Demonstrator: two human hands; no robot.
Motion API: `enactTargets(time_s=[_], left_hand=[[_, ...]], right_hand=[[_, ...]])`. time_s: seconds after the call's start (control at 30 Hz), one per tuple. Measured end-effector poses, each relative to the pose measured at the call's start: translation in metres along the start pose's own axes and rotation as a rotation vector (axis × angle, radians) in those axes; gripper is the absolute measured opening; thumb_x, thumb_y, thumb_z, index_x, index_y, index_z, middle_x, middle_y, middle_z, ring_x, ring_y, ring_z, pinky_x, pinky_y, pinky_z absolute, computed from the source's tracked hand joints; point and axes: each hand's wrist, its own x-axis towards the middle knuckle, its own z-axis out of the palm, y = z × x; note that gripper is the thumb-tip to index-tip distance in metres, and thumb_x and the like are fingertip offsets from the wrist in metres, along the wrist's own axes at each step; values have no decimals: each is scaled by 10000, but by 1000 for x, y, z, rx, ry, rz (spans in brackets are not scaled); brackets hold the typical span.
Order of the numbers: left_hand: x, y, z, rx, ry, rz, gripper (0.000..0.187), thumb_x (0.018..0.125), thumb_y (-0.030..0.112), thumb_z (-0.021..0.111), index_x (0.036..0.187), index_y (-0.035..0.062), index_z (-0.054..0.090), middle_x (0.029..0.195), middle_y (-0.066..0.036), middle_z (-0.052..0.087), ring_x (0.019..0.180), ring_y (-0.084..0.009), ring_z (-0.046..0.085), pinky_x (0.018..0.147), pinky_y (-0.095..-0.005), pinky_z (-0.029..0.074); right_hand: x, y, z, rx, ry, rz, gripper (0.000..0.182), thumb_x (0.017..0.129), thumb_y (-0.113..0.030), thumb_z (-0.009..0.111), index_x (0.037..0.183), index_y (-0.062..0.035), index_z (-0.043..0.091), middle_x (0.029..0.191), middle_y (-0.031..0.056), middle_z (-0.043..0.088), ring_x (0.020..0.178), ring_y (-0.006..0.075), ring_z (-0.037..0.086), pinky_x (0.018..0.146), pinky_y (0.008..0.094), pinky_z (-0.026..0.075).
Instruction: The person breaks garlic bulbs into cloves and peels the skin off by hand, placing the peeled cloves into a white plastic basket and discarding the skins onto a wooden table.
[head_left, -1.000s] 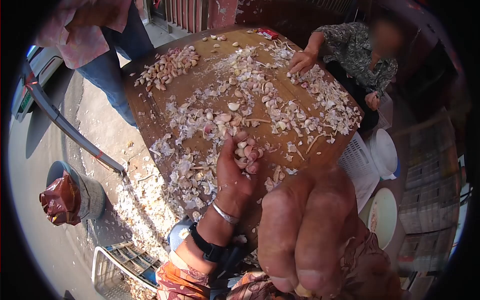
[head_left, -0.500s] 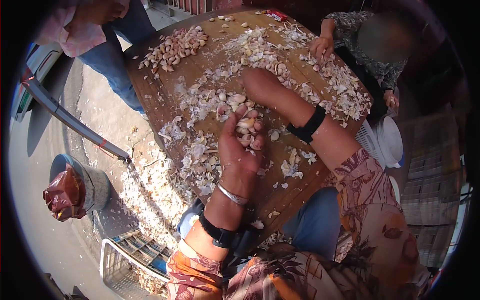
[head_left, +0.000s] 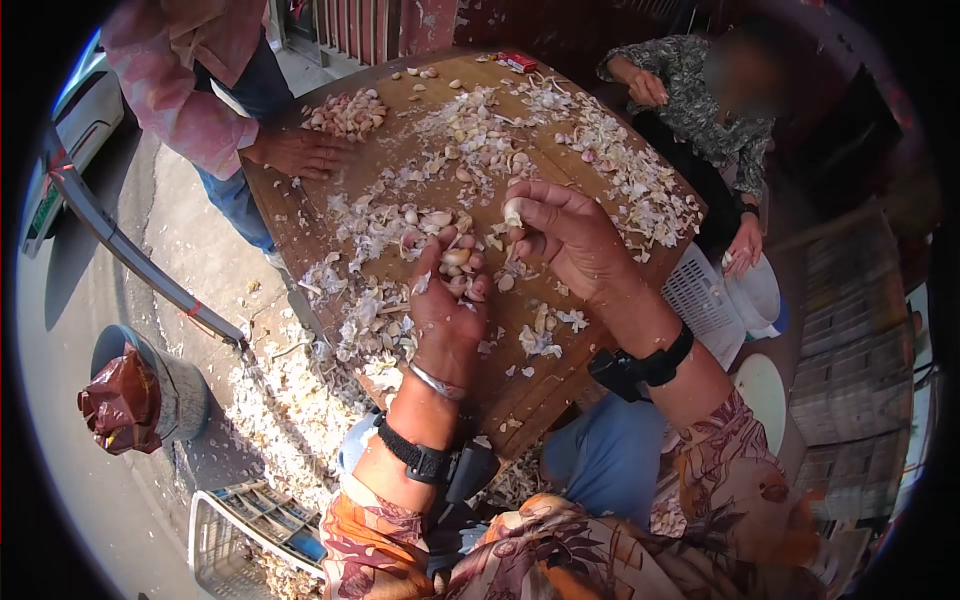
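Observation:
Several garlic cloves (head_left: 460, 260) rest in the cupped palm of my left hand (head_left: 445, 318), its fingers curled round them. To its right, my right hand (head_left: 575, 240) pinches a single pale garlic clove (head_left: 513, 211) between thumb and fingertips, above the table. Beneath both hands is a wooden table (head_left: 505, 395), strewn with garlic skins (head_left: 372, 310) and loose cloves. A small heap of skins (head_left: 541, 335) lies below my right hand.
A person's hand (head_left: 300, 152) lies on the table's left edge by a clove pile (head_left: 350, 113). A seated co-worker (head_left: 690, 110) is at the right, near a white basket (head_left: 700, 300) and tub (head_left: 755, 290). A bucket (head_left: 185, 385) and crate (head_left: 215, 550) stand on the ground.
My right hand has turned and now shows a pinched clove. The person at left has set a hand on the table. The co-worker's hand has lifted off the table at right.

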Motion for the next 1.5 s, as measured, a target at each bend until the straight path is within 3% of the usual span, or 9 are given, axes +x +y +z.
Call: enactTargets(time_s=[0.13, 0.33, 0.67, 0.83, 0.93, 1.0, 1.17, 1.23, 1.5], left_hand=[[-11, -17, 10, 7, 92, -101, 212, 894, 246, 525, 1022, 79, 544, 827, -54, 595, 641, -147, 545, 453, -232, 396], [-22, -34, 7, 47, -53, -207, 198, 909, 249, 507, 1013, 83, 536, 822, -62, 583, 619, -157, 538, 387, -225, 369], [-21, -29, -2, 24, -53, -221, 224, 908, 278, 515, 1025, 88, 527, 848, -68, 576, 625, -159, 518, 390, -227, 364], [-30, -16, 1, -20, -64, -159, 386, 933, 421, 453, 1054, 61, 526, 858, -68, 592, 654, -144, 541, 427, -227, 383], [-29, -4, 5, -114, -28, -153, 393, 930, 432, 451, 1060, 69, 525, 881, -76, 603, 683, -157, 558, 431, -227, 386], [-21, 4, -6, -87, -29, -127, 313, 925, 357, 476, 1049, 75, 534, 883, -77, 609, 707, -171, 576, 436, -229, 391], [-11, 8, -11, -98, -70, -80, 239, 916, 292, 500, 1025, 85, 549, 870, -75, 618, 695, -177, 585, 439, -234, 390], [-9, 9, -11, -79, -71, -63, 242, 917, 296, 499, 1025, 85, 549, 869, -75, 618, 692, -175, 585, 441, -233, 389], [-10, 4, -5, 111, 11, -32, 240, 935, 274, 468, 1051, 82, 552, 856, -49, 614, 681, -143, 578, 458, -222, 382]], right_hand=[[-65, -20, 63, 267, -358, -27, 251, 842, -115, 643, 1045, 18, 578, 879, 85, 621, 722, 139, 606, 656, 237, 504], [-81, -7, 115, 671, -1120, -552, 156, 847, -23, 613, 966, 72, 645, 920, 198, 591, 798, 253, 617, 645, 279, 531], [-90, 1, 118, 704, -874, -621, 151, 848, 14, 592, 978, 83, 623, 890, 200, 587, 679, 269, 612, 609, 282, 519], [-78, -22, 74, -328, -284, -462, 111, 829, -39, 619, 916, 29, 614, 870, 156, 592, 791, 256, 619, 756, 345, 525], [-15, -3, 27, -1200, -144, -638, 124, 775, -26, 642, 896, 0, 654, 913, 111, 642, 822, 220, 630, 740, 316, 491], [25, 8, 5, -1133, 36, -474, 130, 762, -44, 636, 887, -26, 666, 903, 127, 641, 811, 255, 630, 731, 330, 492], [118, 61, -4, -1527, -126, -376, 210, 745, -165, 651, 916, -43, 665, 950, 140, 645, 877, 278, 622, 774, 345, 483], [133, 74, 3, -1832, -267, -119, 234, 711, -191, 672, 896, -47, 657, 928, 154, 636, 864, 320, 608, 760, 380, 482], [73, 39, -26, -739, -30, 100, 182, 767, -163, 670, 899, -40, 647, 744, 48, 637, 609, 114, 582, 553, 256, 470]])
